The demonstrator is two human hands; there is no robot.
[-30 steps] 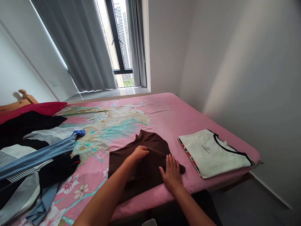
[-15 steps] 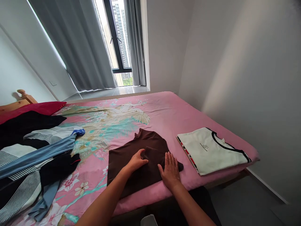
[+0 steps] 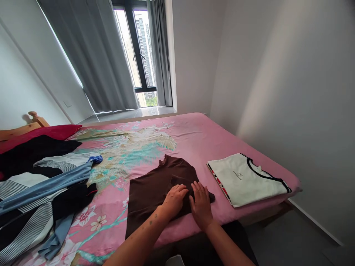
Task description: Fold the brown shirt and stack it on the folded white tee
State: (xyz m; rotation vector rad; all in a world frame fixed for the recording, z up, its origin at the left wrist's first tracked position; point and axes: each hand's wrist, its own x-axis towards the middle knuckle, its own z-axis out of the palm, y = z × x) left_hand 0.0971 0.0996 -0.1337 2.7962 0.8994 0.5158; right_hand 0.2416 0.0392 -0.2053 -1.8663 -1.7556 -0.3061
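Observation:
A dark brown shirt (image 3: 155, 184) lies partly folded on the bed, its collar pointing toward the window and one sleeve laid across its right part. Palm down on that folded sleeve area is my left hand (image 3: 174, 199), fingers stretched to the right and resting on the cloth. Just beside it, my right hand (image 3: 200, 203) lies flat near the shirt's right edge with its fingers extended. The two hands almost meet. Part of the sleeve is hidden beneath them.
On the right of the pink bed (image 3: 194, 135) sits a stack of folded shirts, a white one (image 3: 246, 183) with black trim on top. Loose clothes (image 3: 47, 177) pile up on the left, by a red pillow (image 3: 52, 132). Wall and window stand beyond.
My left hand has moved right across the brown shirt and flattened out beside my right hand. My right hand stays in nearly the same spot. The view has tipped slightly upward.

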